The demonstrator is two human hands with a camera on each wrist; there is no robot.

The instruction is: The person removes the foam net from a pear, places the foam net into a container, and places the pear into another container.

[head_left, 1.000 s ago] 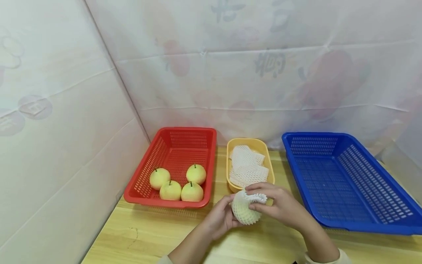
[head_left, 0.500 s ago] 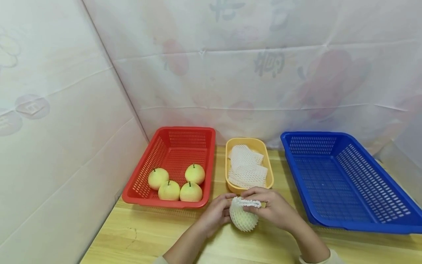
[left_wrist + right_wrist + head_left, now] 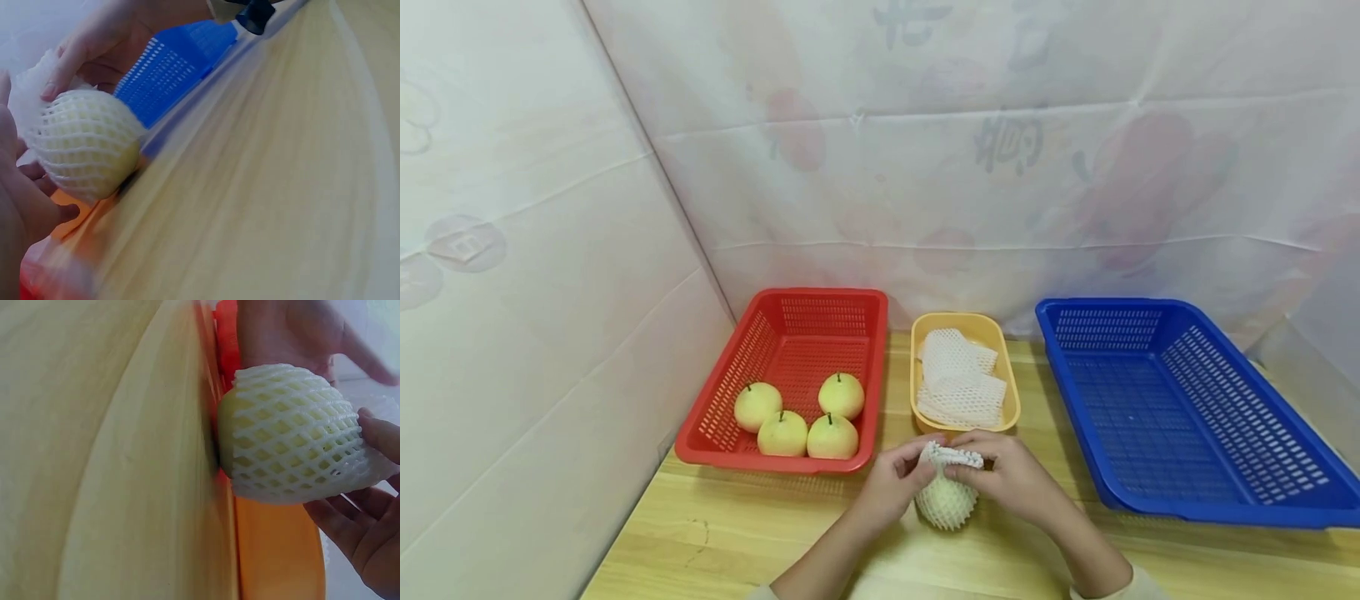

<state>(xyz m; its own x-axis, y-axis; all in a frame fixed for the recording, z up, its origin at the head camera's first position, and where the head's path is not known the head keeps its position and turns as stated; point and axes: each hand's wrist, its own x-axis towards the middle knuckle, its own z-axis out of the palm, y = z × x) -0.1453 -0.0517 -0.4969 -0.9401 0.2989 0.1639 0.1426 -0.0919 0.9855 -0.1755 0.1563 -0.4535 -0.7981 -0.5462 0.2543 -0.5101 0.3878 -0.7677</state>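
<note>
A round yellow pear (image 3: pixel 225 431) stands low at the wooden table, most of it inside a white foam net sleeve (image 3: pixel 947 505). My right hand (image 3: pixel 1011 477) pinches the gathered upper rim of the sleeve between thumb and fingers. On the other side is my left hand (image 3: pixel 887 483), its fingers loosely spread beside the sleeve. In the left wrist view the left thumb stands off from the net (image 3: pixel 84 140), and the fingertips are close to it. Bare pear skin shows below the sleeve's lower edge in both wrist views.
Several bare pears (image 3: pixel 782 433) lie in the red basket (image 3: pixel 688 446) at left. Behind the hands, a small yellow basket (image 3: pixel 1017 408) holds folded foam nets (image 3: pixel 962 398). A large blue basket (image 3: pixel 1150 500) stands at right. Fabric walls (image 3: pixel 850 183) close off the back and left.
The netted pear has come slightly lower and leftward in the head view. My left hand has shifted from the pear's side up toward the sleeve's rim; the right hand keeps its pinch there.
</note>
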